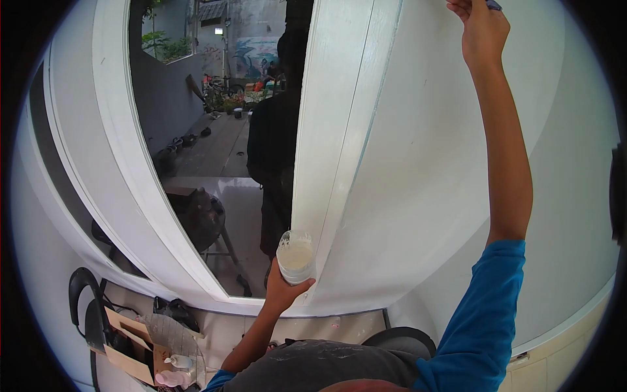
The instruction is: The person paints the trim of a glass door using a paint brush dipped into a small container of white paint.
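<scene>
My left hand [287, 289] is wrapped round a clear plastic cup [297, 260] that holds a pale, whitish substance, with smears on its inner wall. The cup is in front of the lower part of the white frame [330, 130] beside the dark glass. High at the top right, my right hand [482, 29] is raised against the white wall [431, 130], its fingers closed on a small dark object [493, 4] that the upper image edge mostly cuts off.
Dark glass [215, 150] reflects a yard and a standing figure. At the lower left are an open cardboard box [130, 353], a pink bottle [173, 377], a black bag [176, 313] and a black chair [85, 294]. A round dark seat [401, 338] stands behind my body.
</scene>
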A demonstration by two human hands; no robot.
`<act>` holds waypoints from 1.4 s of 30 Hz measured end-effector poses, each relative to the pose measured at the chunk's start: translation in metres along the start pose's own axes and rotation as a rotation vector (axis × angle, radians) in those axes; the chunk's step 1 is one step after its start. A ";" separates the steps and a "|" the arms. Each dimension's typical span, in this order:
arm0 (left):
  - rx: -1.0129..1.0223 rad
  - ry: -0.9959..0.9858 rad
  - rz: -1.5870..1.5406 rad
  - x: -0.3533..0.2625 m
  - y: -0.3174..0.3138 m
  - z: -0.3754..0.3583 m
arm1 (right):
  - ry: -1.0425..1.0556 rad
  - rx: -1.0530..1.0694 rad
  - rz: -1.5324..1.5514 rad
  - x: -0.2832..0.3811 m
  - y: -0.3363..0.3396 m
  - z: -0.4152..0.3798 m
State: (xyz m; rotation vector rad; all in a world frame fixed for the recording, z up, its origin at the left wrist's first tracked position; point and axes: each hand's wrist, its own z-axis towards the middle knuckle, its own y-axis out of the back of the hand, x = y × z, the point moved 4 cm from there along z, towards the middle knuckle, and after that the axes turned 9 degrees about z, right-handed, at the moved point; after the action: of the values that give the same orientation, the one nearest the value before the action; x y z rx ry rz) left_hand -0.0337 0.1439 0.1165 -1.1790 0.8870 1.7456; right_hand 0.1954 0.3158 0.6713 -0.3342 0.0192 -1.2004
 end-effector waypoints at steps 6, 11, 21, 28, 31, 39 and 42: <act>0.018 0.007 0.004 0.005 -0.007 -0.002 | 0.228 -0.010 -0.122 0.009 -0.001 0.002; 0.027 0.010 0.033 0.007 -0.011 -0.003 | 0.209 0.057 -0.113 -0.002 -0.006 0.007; -0.011 0.034 0.042 0.009 -0.014 -0.006 | 0.410 0.082 -0.208 0.016 -0.015 0.014; -0.001 0.030 0.117 0.010 -0.017 -0.006 | 0.437 0.158 -0.306 0.021 -0.034 0.017; -0.006 0.026 0.083 0.008 -0.020 -0.007 | 0.473 0.076 -0.344 0.030 -0.030 0.023; -0.011 0.033 0.082 0.013 -0.021 -0.007 | 0.376 0.113 -0.182 0.010 -0.019 0.026; -0.024 0.028 0.052 0.008 -0.020 -0.008 | 0.340 0.042 -0.180 0.006 -0.007 0.025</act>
State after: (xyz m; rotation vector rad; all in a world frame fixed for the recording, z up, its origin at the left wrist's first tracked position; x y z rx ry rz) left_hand -0.0141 0.1469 0.1039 -1.2083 0.9230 1.7901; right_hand 0.1961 0.3141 0.6983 -0.0930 0.2625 -1.4234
